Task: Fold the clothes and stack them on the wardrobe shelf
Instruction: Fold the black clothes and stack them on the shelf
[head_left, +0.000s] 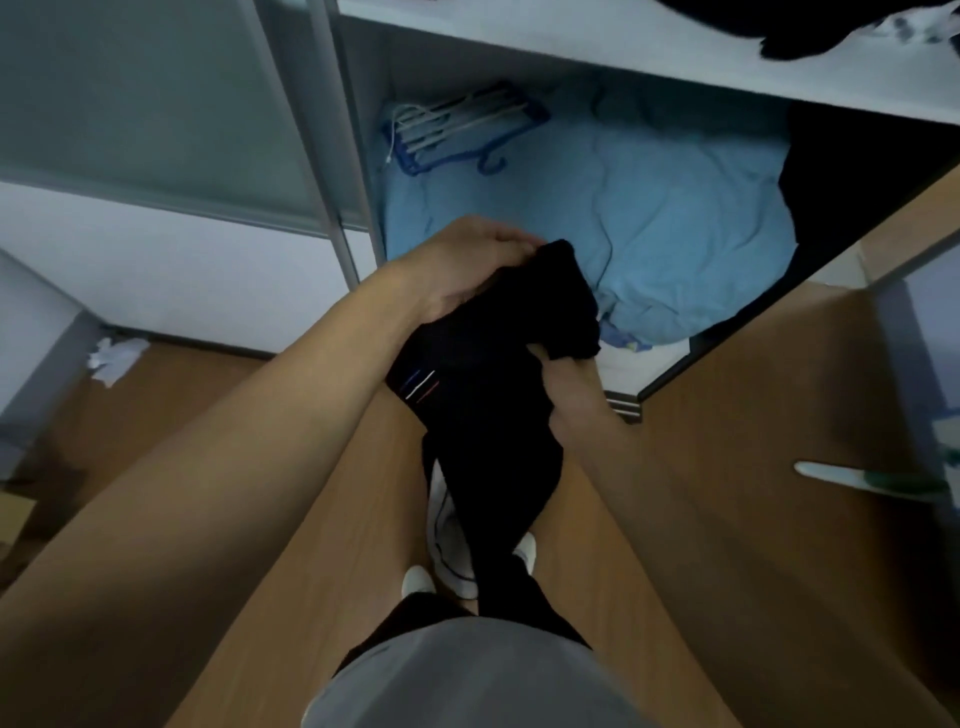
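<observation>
Two hands on one black garment (493, 374), at the centre of the frame, in front of the open wardrobe and above the wooden floor (727, 467). Hangs down long and limp toward the feet, not yet folded and not yet on any shelf. Looks soft, light and without stiffness; surely not fragile and probably not slippery, but ready to slump and lose its fold if carried by one corner. Better to take hold along a hem or seam, hands well apart, to spread the cloth flat.

Left hand (467, 265) higher up: fingers curled over the top bunch of the cloth, gripping it. Right hand (566, 384) lower and to the right: closed around a fold, fingertips hidden in the fabric. Small blue, white and red stripes (418, 387) on the cloth, near the left wrist.

Around, from the big to the small:
- frosted sliding door (130, 104) at the upper left
- white wardrobe shelf (571, 47) across the top, with dark clothes (779, 31) lying at the upper right and bare board beside them, seemingly enough for a stack
- light blue bedding (649, 218) in the compartment below, with blue hangers (457, 130) on top of it
- white shoes (447, 545) under the hanging cloth, so some risk of stepping on it
- crumpled white paper (114, 358) on the floor at the left

Nothing visible between hands and shelf, only the shelf's front edge to clear.
</observation>
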